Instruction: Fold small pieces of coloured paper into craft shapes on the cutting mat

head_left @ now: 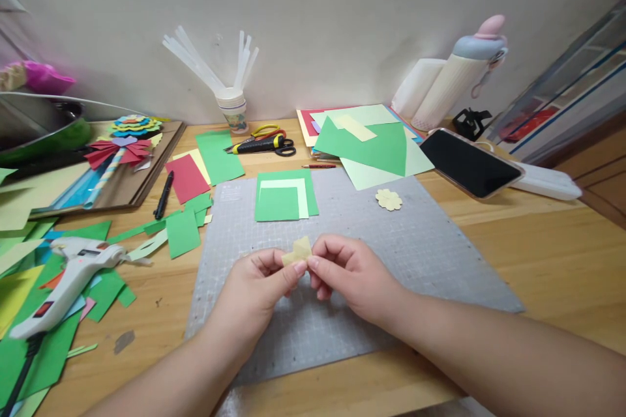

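Observation:
Between my two hands is a small piece of pale yellow paper, creased and partly covered by the fingers. My left hand pinches its left side between thumb and fingers. At its lower right edge, the thumb and index finger of my right hand close on it too. Both hands are held over the grey cutting mat. A scalloped pale yellow paper flower lies on the mat to the right. Behind the hands rest stacked green paper squares.
A white glue gun lies on green paper scraps at left. A black pen, a utility knife and a paper cup of straws stand further back. A phone and a bottle are at right.

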The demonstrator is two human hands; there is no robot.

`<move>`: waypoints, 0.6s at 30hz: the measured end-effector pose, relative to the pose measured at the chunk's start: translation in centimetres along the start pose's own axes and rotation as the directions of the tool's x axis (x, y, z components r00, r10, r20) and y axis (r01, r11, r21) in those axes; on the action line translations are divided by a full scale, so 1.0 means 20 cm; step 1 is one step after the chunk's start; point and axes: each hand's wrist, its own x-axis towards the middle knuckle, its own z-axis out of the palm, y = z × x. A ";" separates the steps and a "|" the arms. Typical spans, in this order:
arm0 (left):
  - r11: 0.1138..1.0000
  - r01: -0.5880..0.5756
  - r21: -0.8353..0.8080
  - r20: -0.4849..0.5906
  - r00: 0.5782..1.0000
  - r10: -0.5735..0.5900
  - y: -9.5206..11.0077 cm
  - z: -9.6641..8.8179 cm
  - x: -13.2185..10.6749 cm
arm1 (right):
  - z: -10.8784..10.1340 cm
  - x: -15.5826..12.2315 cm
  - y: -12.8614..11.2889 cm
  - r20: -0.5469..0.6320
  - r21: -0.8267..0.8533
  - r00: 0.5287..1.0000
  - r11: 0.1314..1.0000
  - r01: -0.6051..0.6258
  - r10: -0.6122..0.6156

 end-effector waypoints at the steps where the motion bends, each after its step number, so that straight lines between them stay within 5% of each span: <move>1: 1.000 0.011 0.008 -0.007 1.000 -0.011 0.00 0.00 0.00 | 0.00 0.00 0.00 -0.001 -0.002 1.000 1.000 0.001 -0.001; 10: 0.997 0.064 0.032 -0.080 0.995 -0.061 0.01 0.00 -0.01 | 0.00 0.00 0.00 0.002 0.029 1.000 0.999 -0.028 0.028; 18: 0.997 0.069 -0.034 0.021 0.997 -0.069 0.01 0.00 -0.01 | -0.01 0.00 -0.02 0.012 0.031 0.999 0.999 -0.037 0.036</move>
